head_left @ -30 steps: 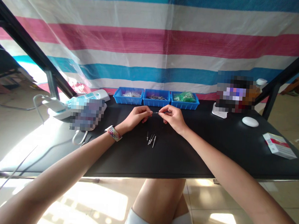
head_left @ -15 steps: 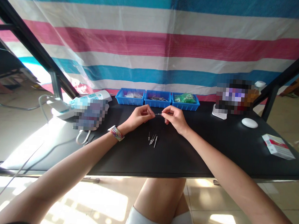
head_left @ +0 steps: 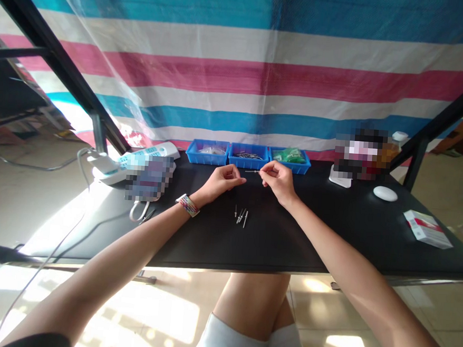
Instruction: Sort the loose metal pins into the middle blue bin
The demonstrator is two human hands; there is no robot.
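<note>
My right hand [head_left: 279, 181] pinches a thin metal blind rivet [head_left: 251, 171] by its right end, above the black table. The long pin points left, toward my other hand. My left hand [head_left: 223, 182] is just beside it, with the thumb and curled fingers slightly apart and nothing visible between them. Several more blind rivets [head_left: 241, 216] lie on the table below both hands. Behind my hands, a blue bin [head_left: 248, 163] holds loose metal rivets.
A blue bin [head_left: 207, 159] with clear bags stands left, and another blue bin [head_left: 289, 167] with a green bag right. A power strip [head_left: 149, 156] with cables lies at left. A white mouse [head_left: 385, 194] and a small box [head_left: 428, 229] lie at right.
My left hand has let go of the rivet's pin. My right hand has moved up slightly with the rivet, and a gap has opened between the hands. The view has shifted slightly.
</note>
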